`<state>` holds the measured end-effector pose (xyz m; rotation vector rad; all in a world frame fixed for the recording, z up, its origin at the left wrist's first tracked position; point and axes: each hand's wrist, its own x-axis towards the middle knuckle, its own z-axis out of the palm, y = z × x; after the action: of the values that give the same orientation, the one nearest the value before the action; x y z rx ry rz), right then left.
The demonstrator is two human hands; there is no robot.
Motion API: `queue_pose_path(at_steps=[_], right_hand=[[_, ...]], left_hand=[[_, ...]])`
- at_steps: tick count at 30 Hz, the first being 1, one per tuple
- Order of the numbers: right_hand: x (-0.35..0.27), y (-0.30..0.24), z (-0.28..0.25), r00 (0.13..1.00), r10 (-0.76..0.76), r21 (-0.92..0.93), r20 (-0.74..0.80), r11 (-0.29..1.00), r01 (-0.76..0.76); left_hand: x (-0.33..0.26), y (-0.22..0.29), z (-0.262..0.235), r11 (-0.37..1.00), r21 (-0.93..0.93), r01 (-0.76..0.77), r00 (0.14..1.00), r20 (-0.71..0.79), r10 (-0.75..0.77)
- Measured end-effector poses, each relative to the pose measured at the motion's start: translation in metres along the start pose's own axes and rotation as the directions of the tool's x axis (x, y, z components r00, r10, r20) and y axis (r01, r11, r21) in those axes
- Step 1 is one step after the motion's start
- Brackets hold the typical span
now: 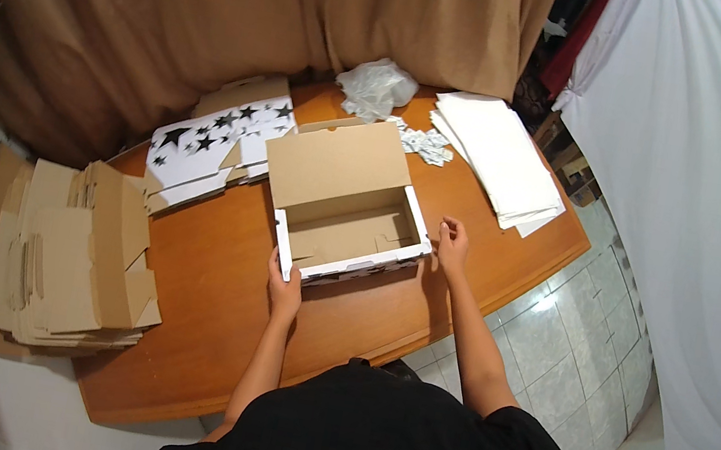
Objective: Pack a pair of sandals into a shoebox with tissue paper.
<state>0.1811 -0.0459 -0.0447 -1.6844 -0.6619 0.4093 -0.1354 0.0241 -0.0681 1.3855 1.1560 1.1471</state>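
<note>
An open cardboard box [343, 268] stands on the table in front of me, white outside with black markings and plain brown inside. Its brown lid [341, 169] is folded up and leans back on the far side. At the near left corner my left hand [284, 289] grips the box, thumb over the rim and fingers along the side. Just beyond the right end of the box is my right hand [453, 244], raised, with its fingers loosely bent and apart. Nothing shows in it.
Flattened brown cartons [63, 269] are piled at the left of the wooden table [197, 331]. White star-printed cardboard [211, 141] lies behind the box. A clear plastic bag [377, 86], small white packets [427, 147] and a stack of white sheets [499, 163] lie at the far side.
</note>
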Motion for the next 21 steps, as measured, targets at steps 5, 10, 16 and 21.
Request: queue_pose_path(at_steps=[5,10,16,21], right_hand=[[0.086,0.032,-0.053,0.946,-0.306,-0.48,-0.11,0.849,0.219],[0.14,0.039,-0.078,0.966,-0.215,-0.692,-0.143,0.719,0.057],[0.158,0.06,-0.089,0.956,-0.292,-0.883,0.006,0.447,0.142],[0.161,0.05,-0.086,0.94,-0.339,-0.855,-0.036,0.497,0.146]], left_hand=[[-0.001,0.052,0.039,0.858,0.493,-0.144,0.95,-0.175,0.26],[0.0,0.102,0.08,0.666,0.696,-0.269,0.939,0.035,0.343],[0.003,0.106,0.107,0.608,0.614,-0.503,0.829,0.543,0.137],[0.007,0.089,0.1,0.59,0.677,-0.441,0.773,0.621,-0.135]])
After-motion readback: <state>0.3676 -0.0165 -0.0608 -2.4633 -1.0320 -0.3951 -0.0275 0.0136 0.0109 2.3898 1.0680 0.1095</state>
